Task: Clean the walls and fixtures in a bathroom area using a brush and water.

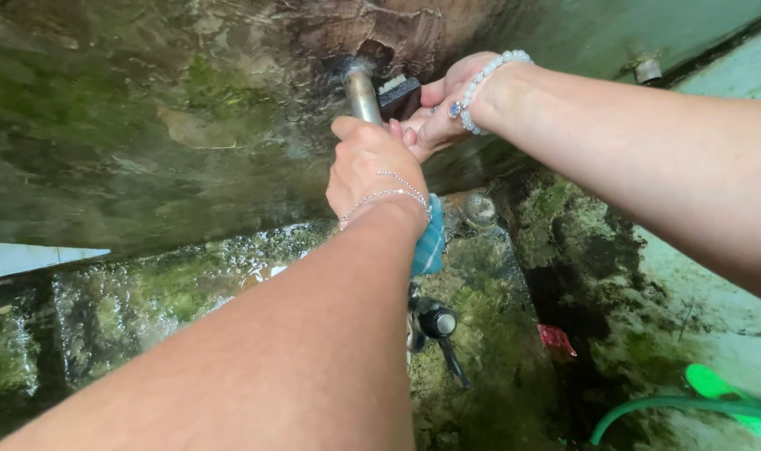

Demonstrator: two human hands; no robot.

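A metal tap pipe [362, 93] comes out of a stained, mossy wall [146, 125]. My left hand [372, 171] is closed around the pipe's lower part and also holds a blue cloth [429, 242] that hangs below the wrist. My right hand [443, 104], with a bead bracelet on the wrist, holds a small dark brush [399, 96] with pale bristles against the pipe near the wall. The tap's black handle [437, 324] shows below my left forearm.
The wet ledge and floor [188, 284] are covered in green algae. A green hose [681, 405] curves at the lower right. A small red scrap [556, 338] lies on the ground. A metal fitting [647, 68] sits on the wall at the upper right.
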